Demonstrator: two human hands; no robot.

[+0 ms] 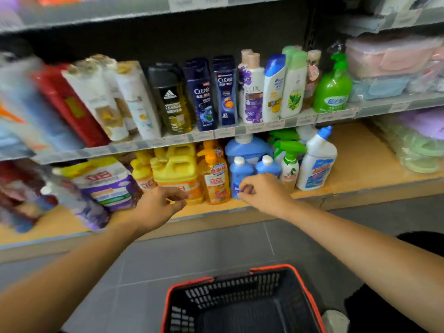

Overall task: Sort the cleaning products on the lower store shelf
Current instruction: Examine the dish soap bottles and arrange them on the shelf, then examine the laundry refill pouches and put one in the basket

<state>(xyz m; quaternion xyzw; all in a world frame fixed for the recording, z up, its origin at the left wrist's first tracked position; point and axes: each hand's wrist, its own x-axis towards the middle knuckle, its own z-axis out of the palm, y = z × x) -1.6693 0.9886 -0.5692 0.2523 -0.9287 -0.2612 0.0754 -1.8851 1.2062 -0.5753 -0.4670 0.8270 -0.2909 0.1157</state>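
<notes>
Roughly midway, we judged: the lower shelf (360,164) already ran in colour blocks (yellow jugs (177,167), orange pump bottle (215,183), blue bottles (247,150), green sprayer (289,159), white bottle (317,162)), but bags (105,186) at its left end lay jumbled. Basket (269,268) on the floor showed only its own mesh. Left hand (158,205) hovered by the jugs, grip loosely curled, holding nothing. Right hand (264,191) met the front small blue bottle (239,171); grip curled, pinch or mere touch we couldn't tell.
</notes>
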